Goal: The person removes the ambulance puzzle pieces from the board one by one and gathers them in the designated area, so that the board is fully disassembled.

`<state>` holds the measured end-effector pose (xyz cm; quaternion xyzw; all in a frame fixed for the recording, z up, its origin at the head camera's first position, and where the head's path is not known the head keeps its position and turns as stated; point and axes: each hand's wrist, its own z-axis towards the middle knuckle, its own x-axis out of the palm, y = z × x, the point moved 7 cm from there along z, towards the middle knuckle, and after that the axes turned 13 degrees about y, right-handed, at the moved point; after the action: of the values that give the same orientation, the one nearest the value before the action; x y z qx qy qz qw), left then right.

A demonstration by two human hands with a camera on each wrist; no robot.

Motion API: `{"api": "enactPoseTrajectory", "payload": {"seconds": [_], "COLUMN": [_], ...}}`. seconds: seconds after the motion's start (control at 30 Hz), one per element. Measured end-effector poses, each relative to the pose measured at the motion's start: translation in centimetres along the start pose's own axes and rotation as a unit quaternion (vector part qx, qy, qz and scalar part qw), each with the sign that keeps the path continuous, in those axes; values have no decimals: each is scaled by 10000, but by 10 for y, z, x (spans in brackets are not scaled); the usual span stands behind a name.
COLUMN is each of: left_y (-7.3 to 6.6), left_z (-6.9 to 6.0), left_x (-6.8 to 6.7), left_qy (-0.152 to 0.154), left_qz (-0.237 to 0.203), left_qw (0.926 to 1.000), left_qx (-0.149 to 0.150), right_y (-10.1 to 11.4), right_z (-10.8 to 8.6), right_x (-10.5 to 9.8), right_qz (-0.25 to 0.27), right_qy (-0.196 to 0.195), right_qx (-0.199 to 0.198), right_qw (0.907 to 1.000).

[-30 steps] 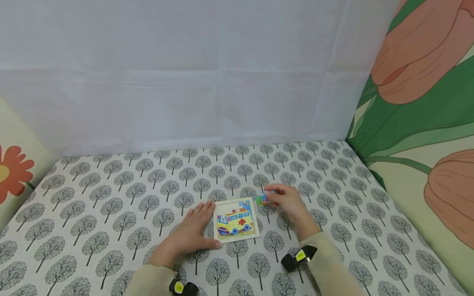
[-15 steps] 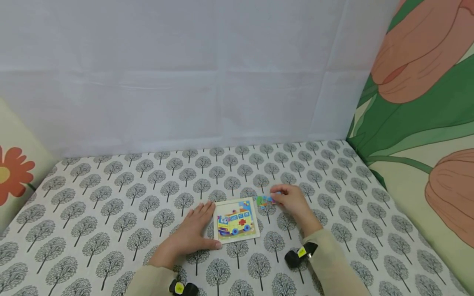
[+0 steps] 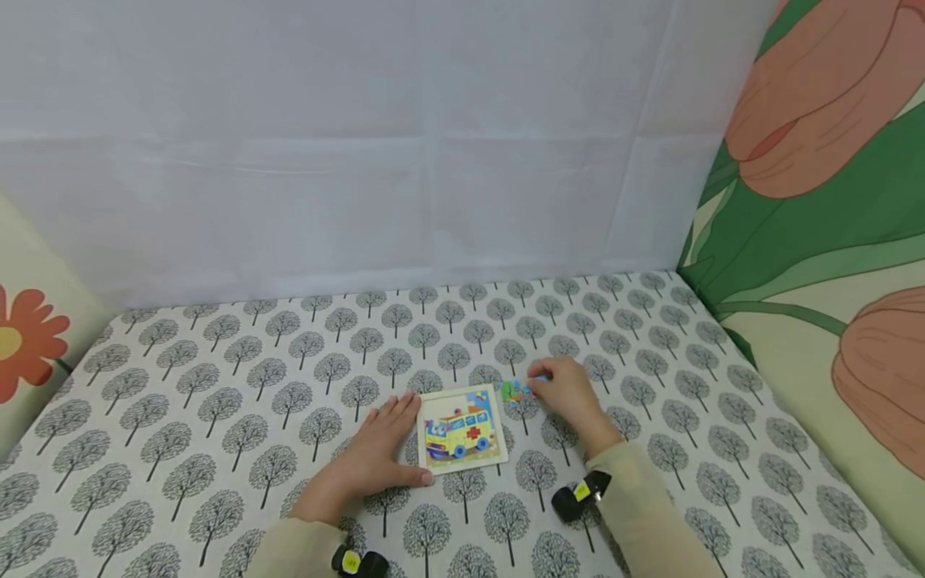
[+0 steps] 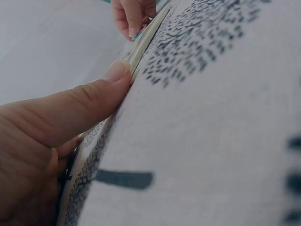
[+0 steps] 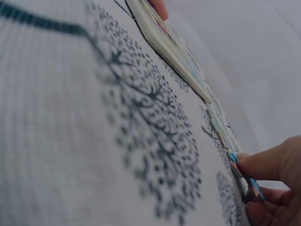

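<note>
A square puzzle tray (image 3: pixel 471 466) with a pale frame lies on the cloth, showing a yellow ambulance with a red cross; a cream-coloured area shows at its upper left. My left hand (image 3: pixel 379 449) rests flat along the tray's left side, fingers straight, the thumb (image 4: pixel 96 99) against the near corner. Just right of the tray, green and blue puzzle pieces (image 3: pixel 511 392) lie close together on the cloth. My right hand (image 3: pixel 571 393) pinches a blue puzzle piece (image 5: pixel 255 189) at their right end between thumb and fingers; the fingers partly hide it.
A white cloth (image 3: pixel 303 449) printed with dark trees covers the table. Behind it hangs a white sheet (image 3: pixel 347 160). A flowered panel (image 3: pixel 809 321) borders the right side, and another panel (image 3: pixel 29 241) stands at the left.
My right hand has shifted slightly right, uncovering more of the coloured pieces beside the tray. My left hand and the tray have stayed in place.
</note>
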<state>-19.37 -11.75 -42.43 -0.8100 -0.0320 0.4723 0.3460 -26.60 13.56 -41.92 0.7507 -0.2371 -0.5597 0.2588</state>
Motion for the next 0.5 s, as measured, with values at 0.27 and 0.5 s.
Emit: {"api": "enactPoseTrajectory", "payload": {"seconds": [0.27, 0.5], "left_y": [-2, -2], "left_z": [-1, -1], "left_x": [-2, -1], "left_qy": [48, 68], "left_qz": [15, 3], "left_qw": [10000, 10000], "left_qx": [-3, -13], "right_y": [3, 0], "right_z": [-3, -6], "right_x": [-1, -2], "right_qz": [-327, -380], "right_qy": [-190, -272], "right_qx": [34, 25], "right_qw": [9993, 9989]}}
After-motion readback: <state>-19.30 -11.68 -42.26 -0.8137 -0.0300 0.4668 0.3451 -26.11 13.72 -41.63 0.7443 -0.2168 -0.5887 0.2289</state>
